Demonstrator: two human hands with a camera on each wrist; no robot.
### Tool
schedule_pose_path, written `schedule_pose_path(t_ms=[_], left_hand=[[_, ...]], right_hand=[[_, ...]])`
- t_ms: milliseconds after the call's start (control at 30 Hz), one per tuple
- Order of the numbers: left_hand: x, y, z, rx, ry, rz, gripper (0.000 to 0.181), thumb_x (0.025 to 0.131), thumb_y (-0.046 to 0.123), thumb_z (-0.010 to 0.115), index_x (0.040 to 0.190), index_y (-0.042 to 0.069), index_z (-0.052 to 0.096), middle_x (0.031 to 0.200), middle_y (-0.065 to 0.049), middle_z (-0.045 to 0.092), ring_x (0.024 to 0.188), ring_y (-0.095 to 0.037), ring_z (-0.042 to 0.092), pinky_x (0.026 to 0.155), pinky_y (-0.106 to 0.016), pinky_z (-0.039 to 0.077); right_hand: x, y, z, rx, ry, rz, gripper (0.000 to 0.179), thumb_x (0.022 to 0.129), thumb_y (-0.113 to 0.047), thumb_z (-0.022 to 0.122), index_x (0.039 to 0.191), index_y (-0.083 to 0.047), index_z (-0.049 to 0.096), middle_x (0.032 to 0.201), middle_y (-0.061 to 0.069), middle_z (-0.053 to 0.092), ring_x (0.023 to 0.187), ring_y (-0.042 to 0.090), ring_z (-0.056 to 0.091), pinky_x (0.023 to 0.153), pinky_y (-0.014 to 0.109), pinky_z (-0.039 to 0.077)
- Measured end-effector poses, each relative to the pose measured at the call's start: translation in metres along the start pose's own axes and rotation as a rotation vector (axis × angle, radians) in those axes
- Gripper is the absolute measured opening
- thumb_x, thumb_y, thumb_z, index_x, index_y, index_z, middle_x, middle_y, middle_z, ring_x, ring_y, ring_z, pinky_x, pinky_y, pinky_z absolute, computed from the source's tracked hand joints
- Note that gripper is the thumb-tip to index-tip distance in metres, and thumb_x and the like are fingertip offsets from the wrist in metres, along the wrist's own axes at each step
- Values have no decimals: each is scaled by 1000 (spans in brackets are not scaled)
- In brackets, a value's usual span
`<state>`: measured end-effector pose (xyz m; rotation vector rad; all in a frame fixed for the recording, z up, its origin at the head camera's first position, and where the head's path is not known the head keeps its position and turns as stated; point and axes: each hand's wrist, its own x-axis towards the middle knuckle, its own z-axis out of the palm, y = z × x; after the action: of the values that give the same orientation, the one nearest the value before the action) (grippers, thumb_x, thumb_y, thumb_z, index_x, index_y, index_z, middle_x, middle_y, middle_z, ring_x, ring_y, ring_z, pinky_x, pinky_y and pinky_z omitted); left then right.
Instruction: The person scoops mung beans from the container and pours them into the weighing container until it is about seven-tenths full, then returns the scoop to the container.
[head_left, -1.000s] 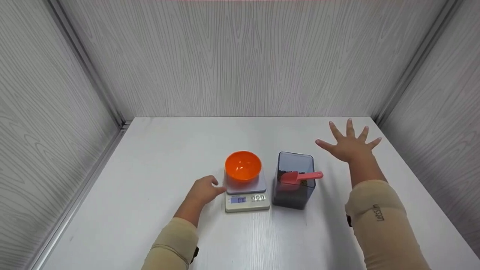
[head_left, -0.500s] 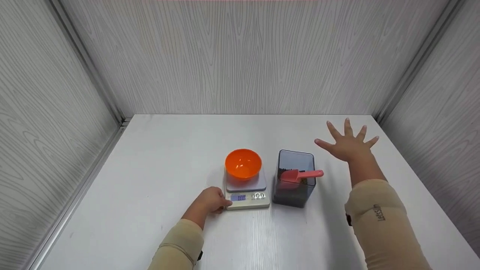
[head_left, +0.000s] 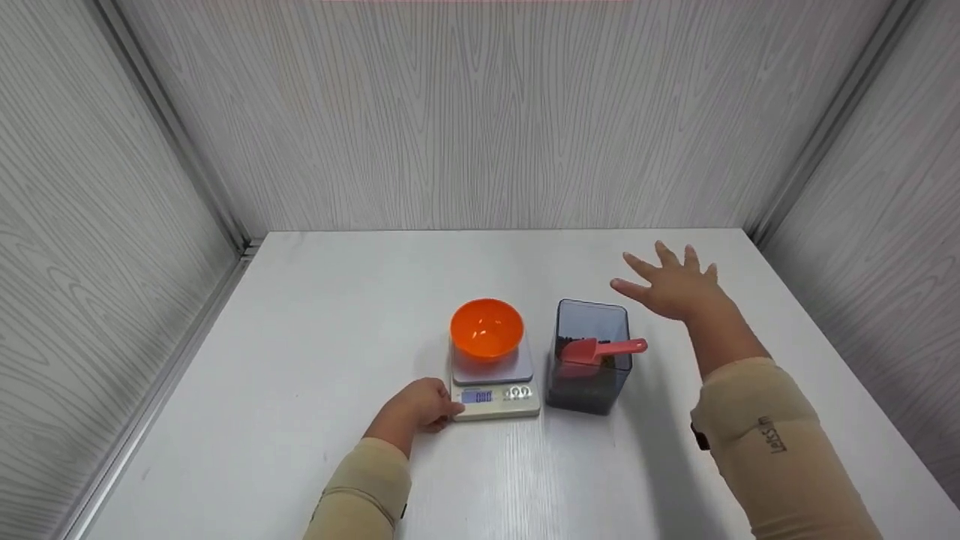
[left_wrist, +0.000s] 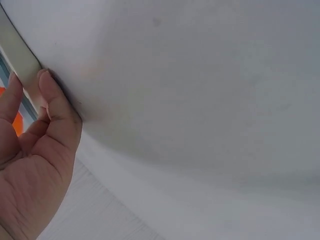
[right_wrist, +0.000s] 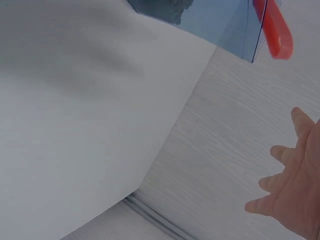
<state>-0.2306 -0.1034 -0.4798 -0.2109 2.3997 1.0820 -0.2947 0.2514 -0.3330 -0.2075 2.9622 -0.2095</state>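
Observation:
With thumb and fingers, my left hand (head_left: 417, 406) pinches the front left corner of a pale digital kitchen scale (head_left: 501, 405). The left wrist view shows that grip close up, on the scale's edge (left_wrist: 19, 52). An orange bowl (head_left: 487, 330) sits on the weighing plate, its visible inside bare. To the right stands a translucent grey-blue square container (head_left: 589, 396), partly filled with dark bits. A pink scoop (head_left: 607, 349) lies across its top, handle jutting rightward. My right hand (head_left: 673, 286) hovers behind and right of the container, fingers spread, holding nothing.
White tabletop (head_left: 330, 300) surrounds the scale and container. Grey wood-grain panels (head_left: 480, 112) enclose the back and both sides. In the right wrist view, the scoop's handle (right_wrist: 279, 37) sticks out past the container wall (right_wrist: 215, 25).
My left hand has come down to the scale's front left corner and taken hold of it. My right hand has shifted left toward the container. Bowl and scoop keep their places.

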Motion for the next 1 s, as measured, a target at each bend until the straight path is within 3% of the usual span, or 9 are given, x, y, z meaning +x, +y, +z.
schedule_pose_path(t_ms=[133,300,400,567,733,1000], left_hand=[[1,-2,1,13,-4,29,23,82,22,69,78,7,52,69,-4,56,60,-15,50,57,-24,46],[0,-4,1,16,-6,29,22,82,23,69,79,7,53,70,-4,56,61,-15,51,58,-25,47],[-1,-3,0,3,-9,15,21,82,23,68,80,7,54,72,-5,57,63,-16,52,60,-25,47],[-2,-2,-1,-9,-14,8,21,83,23,68,81,7,54,74,-5,57,65,-17,52,61,-26,47],[-2,-1,-2,-8,-12,18,21,83,23,67,81,7,54,74,-5,57,65,-16,52,61,-26,47],[-2,-3,-1,26,-3,29,22,83,24,68,81,7,54,73,-5,57,64,-16,52,62,-27,47]], right_hand=[[-5,-17,0,-46,-19,-91,76,84,-71,34,139,-20,39,143,21,27,129,47,18,98,65,18],[-12,-38,9,-77,-69,-220,44,87,-35,60,122,-8,59,119,19,54,112,36,47,91,52,39],[-15,-49,15,-112,-113,-251,33,84,-20,65,111,-3,64,107,15,62,100,31,57,86,47,44],[-18,-59,24,-179,-139,-261,19,80,-14,68,94,-2,68,87,9,65,82,24,60,76,42,49],[-15,-62,33,-243,-154,-268,2,79,-5,63,78,-5,65,65,2,56,60,17,47,57,33,44],[-13,-63,31,-349,-92,-311,12,79,2,59,86,-4,66,74,7,59,67,20,50,67,37,49]])
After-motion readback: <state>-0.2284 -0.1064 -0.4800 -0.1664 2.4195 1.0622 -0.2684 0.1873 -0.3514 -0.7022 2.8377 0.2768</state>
